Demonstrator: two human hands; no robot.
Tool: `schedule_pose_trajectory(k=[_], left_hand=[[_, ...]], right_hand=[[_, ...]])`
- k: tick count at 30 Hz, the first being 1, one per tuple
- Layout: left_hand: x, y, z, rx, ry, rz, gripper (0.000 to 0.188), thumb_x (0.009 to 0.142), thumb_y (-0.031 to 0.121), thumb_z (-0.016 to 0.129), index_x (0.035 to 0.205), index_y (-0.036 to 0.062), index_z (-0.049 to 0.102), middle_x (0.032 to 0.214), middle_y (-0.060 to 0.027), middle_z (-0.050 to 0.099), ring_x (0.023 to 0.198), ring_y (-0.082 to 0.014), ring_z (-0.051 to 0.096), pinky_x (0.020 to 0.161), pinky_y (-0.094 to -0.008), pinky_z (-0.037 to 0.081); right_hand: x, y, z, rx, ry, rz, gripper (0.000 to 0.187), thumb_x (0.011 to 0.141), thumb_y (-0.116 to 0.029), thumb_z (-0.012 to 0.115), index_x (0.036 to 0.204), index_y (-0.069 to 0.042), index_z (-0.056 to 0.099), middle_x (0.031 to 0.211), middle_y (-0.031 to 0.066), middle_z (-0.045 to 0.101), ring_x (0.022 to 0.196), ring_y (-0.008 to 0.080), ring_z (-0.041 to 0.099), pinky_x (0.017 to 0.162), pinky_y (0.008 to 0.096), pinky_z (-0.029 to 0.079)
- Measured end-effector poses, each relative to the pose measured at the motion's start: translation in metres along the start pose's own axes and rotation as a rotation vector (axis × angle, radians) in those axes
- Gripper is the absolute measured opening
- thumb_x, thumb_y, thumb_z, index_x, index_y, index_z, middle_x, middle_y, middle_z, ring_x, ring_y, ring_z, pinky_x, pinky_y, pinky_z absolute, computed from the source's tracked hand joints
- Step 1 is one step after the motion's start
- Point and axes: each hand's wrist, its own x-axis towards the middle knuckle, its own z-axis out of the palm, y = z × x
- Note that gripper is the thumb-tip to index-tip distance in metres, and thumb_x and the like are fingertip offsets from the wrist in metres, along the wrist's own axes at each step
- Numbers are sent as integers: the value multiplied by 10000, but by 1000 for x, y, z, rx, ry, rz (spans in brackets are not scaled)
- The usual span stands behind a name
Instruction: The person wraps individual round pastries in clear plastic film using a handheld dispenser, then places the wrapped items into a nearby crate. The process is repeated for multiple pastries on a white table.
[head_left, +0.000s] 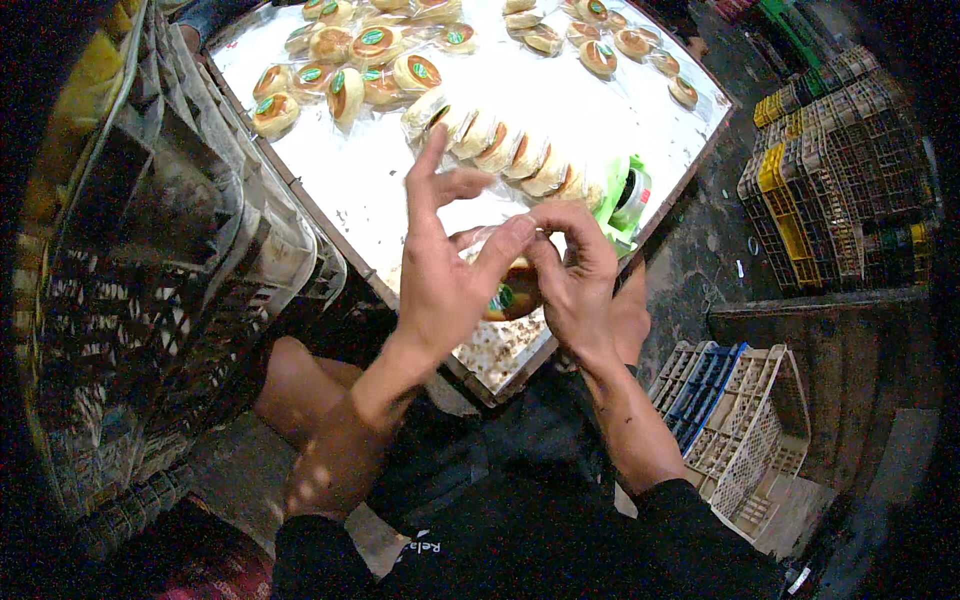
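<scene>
Between my hands, close to the table's near corner, is a round browned bun (518, 298) in a clear wrapper with a green label. My left hand (445, 265) pinches the wrapper at the bun's far side, its index finger raised. My right hand (580, 285) closes thumb and fingertips on the wrapper next to my left thumb. The fingers hide part of the bun and the pinched plastic. Just beyond lies a slanting row of wrapped buns (515, 153). At that row's right end stands a green tape dispenser (625, 200).
More wrapped buns (375, 45) lie at the far left of the white tabletop (620, 115), others (600, 55) at the far right. Stacked plastic crates (825, 175) stand to the right, pale and blue crates (735, 420) lower down. Large crates (170, 220) crowd the left side.
</scene>
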Motion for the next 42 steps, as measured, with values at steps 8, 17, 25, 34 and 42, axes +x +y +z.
schedule_pose_trajectory(k=[8,17,25,34,42], left_hand=[[2,9,-8,83,-183,-65,257,853,61,684,1078,-13,584,768,-55,626,755,-87,574,693,-262,481],[1,-23,13,-267,87,-302,179,841,26,678,854,45,501,821,-21,541,777,-81,479,722,-238,412],[1,-30,17,-258,-30,-274,247,842,8,662,858,63,421,746,6,462,725,-75,428,713,-237,403],[3,-36,24,-165,-34,-304,239,847,3,652,848,85,428,790,11,473,755,-77,443,731,-230,407],[-1,-46,25,-233,27,-346,238,833,28,679,875,47,446,762,-10,498,736,-91,450,718,-256,412]], right_hand=[[4,0,-10,-358,26,-342,213,720,29,707,900,-44,620,934,116,553,909,307,567,745,402,472],[-3,-13,34,653,438,458,231,878,16,598,1060,-45,471,1056,112,571,970,197,580,859,315,495],[-58,107,-124,-559,193,793,467,920,-469,542,1160,-69,569,1171,178,592,1129,296,547,975,398,398],[2,118,-105,-224,392,833,369,906,-296,629,864,67,675,795,57,641,712,123,528,680,297,427],[-78,112,-68,171,306,1044,308,926,-264,595,846,23,672,935,77,631,891,185,572,864,324,429]])
